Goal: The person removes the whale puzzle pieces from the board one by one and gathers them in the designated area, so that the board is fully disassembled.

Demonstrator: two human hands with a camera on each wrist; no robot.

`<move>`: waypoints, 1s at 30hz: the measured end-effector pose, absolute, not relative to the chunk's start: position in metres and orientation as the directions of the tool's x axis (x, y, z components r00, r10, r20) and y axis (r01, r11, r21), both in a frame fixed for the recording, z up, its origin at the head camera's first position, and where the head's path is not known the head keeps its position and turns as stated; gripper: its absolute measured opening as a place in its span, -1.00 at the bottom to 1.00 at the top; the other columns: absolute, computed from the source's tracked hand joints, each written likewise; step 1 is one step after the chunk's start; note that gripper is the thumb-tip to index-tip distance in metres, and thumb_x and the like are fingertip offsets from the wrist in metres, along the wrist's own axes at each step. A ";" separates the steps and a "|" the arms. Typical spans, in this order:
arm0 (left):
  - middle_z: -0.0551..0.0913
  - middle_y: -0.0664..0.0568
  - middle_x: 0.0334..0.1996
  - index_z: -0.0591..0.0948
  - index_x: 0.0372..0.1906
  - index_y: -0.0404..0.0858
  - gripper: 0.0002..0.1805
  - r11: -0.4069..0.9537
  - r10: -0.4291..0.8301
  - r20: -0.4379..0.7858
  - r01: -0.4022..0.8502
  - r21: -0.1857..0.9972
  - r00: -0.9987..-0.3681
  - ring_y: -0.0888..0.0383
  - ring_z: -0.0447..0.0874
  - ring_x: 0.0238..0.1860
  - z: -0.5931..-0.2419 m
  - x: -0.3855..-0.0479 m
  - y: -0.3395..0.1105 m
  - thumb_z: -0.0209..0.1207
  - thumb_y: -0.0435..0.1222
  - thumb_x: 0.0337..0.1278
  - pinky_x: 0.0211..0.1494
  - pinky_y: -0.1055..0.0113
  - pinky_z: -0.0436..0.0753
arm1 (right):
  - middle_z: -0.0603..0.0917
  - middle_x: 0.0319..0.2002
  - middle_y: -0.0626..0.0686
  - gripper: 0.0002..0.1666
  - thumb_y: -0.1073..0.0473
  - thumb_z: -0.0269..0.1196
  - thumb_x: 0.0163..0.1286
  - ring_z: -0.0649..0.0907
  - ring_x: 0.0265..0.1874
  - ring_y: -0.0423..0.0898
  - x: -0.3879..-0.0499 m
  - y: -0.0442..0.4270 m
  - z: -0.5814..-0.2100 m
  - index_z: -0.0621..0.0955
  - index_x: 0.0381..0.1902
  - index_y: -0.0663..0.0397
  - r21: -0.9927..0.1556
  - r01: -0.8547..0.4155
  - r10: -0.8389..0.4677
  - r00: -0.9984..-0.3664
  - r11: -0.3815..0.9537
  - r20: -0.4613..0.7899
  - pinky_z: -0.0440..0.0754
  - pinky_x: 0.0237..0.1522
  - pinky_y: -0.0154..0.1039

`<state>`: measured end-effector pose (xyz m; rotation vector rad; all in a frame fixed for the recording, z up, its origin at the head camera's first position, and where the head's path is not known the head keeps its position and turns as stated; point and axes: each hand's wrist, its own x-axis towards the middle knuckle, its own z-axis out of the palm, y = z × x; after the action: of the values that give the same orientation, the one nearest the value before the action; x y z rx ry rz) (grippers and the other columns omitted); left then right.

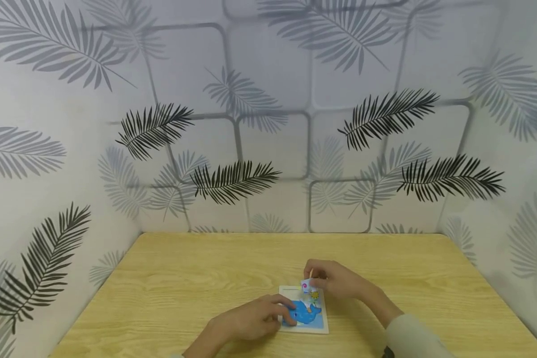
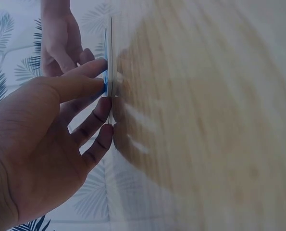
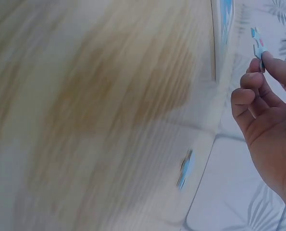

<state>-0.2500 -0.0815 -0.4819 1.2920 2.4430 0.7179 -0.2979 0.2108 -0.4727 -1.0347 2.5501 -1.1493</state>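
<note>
A small white-framed puzzle board (image 1: 325, 325) with a blue whale picture (image 1: 311, 317) lies flat on the table. My left hand (image 1: 260, 317) rests its fingertips on the board's left part; in the left wrist view the thumb and fingers of that hand (image 2: 39, 127) touch the board's face and edge (image 2: 110, 53). Between thumb and fingertip, my right hand (image 1: 337, 281) pinches a small light piece with a pink swirl (image 1: 307, 285) over the board's top edge. The right wrist view shows this thin piece (image 3: 258, 42) held up by the hand (image 3: 272, 118), beside the board (image 3: 216, 43).
Another thin blue-edged piece (image 3: 185, 169) lies on the table in the right wrist view; I cannot make it out in the head view. The wood-grain table (image 1: 183, 273) meets a leaf-patterned backdrop (image 1: 273, 149) at the back and both sides.
</note>
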 end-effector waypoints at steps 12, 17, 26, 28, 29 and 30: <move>0.48 0.22 0.40 0.74 0.09 0.11 -0.66 0.496 0.814 -0.033 0.665 0.558 -0.580 0.24 0.43 0.32 -0.479 -0.247 -0.082 0.12 -0.38 0.51 0.22 0.40 0.53 | 0.68 -0.33 0.11 -0.92 0.23 0.24 0.56 0.60 -0.47 -0.05 -0.285 0.261 -0.468 0.61 -0.05 0.08 -0.776 -0.432 -0.554 -0.822 0.459 0.130 0.58 -0.46 -0.29; 0.47 0.22 0.40 0.73 0.11 0.09 -0.64 0.486 0.819 -0.026 0.669 0.562 -0.573 0.21 0.42 0.36 -0.479 -0.247 -0.083 0.11 -0.39 0.52 0.25 0.40 0.53 | 0.62 -0.40 0.14 -0.86 0.25 0.24 0.55 0.49 -0.57 -0.22 -0.281 0.291 -0.467 0.61 -0.01 0.18 -0.786 -0.407 -0.523 -0.843 0.465 0.127 0.53 -0.54 -0.31; 0.47 0.20 0.41 0.73 0.13 0.08 -0.65 0.482 0.824 -0.023 0.680 0.553 -0.566 0.22 0.44 0.34 -0.482 -0.247 -0.083 0.10 -0.38 0.52 0.22 0.41 0.53 | 0.63 -0.46 0.05 -0.93 0.33 0.25 0.51 0.50 -0.59 -0.23 -0.276 0.350 -0.478 0.60 -0.11 0.25 -0.771 -0.392 -0.494 -0.861 0.502 0.117 0.51 -0.58 -0.31; 0.47 0.22 0.41 0.73 0.13 0.09 -0.65 0.489 0.821 -0.029 0.677 0.550 -0.570 0.21 0.43 0.36 -0.481 -0.246 -0.082 0.10 -0.38 0.52 0.24 0.40 0.53 | 0.63 -0.47 0.02 -0.93 0.34 0.25 0.50 0.50 -0.59 -0.24 -0.276 0.358 -0.482 0.60 -0.12 0.24 -0.767 -0.382 -0.496 -0.863 0.515 0.097 0.50 -0.58 -0.32; 0.47 0.22 0.41 0.73 0.12 0.09 -0.65 0.492 0.820 -0.033 0.675 0.550 -0.571 0.20 0.42 0.37 -0.481 -0.246 -0.082 0.10 -0.38 0.53 0.25 0.39 0.52 | 0.64 -0.46 0.01 -0.93 0.33 0.26 0.49 0.51 -0.58 -0.24 -0.276 0.361 -0.485 0.59 -0.13 0.23 -0.764 -0.375 -0.495 -0.865 0.526 0.084 0.51 -0.57 -0.32; 0.47 0.23 0.41 0.73 0.13 0.09 -0.65 0.494 0.819 -0.033 0.675 0.548 -0.572 0.20 0.42 0.37 -0.481 -0.246 -0.082 0.10 -0.38 0.53 0.26 0.38 0.52 | 0.64 -0.45 0.00 -0.93 0.32 0.26 0.49 0.52 -0.57 -0.24 -0.276 0.363 -0.487 0.59 -0.13 0.22 -0.758 -0.367 -0.493 -0.867 0.538 0.070 0.52 -0.56 -0.32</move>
<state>-0.2463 -0.0821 -0.4807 1.2631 2.4523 0.7092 -0.2757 0.3630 -0.4867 -0.7379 2.6197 -1.2371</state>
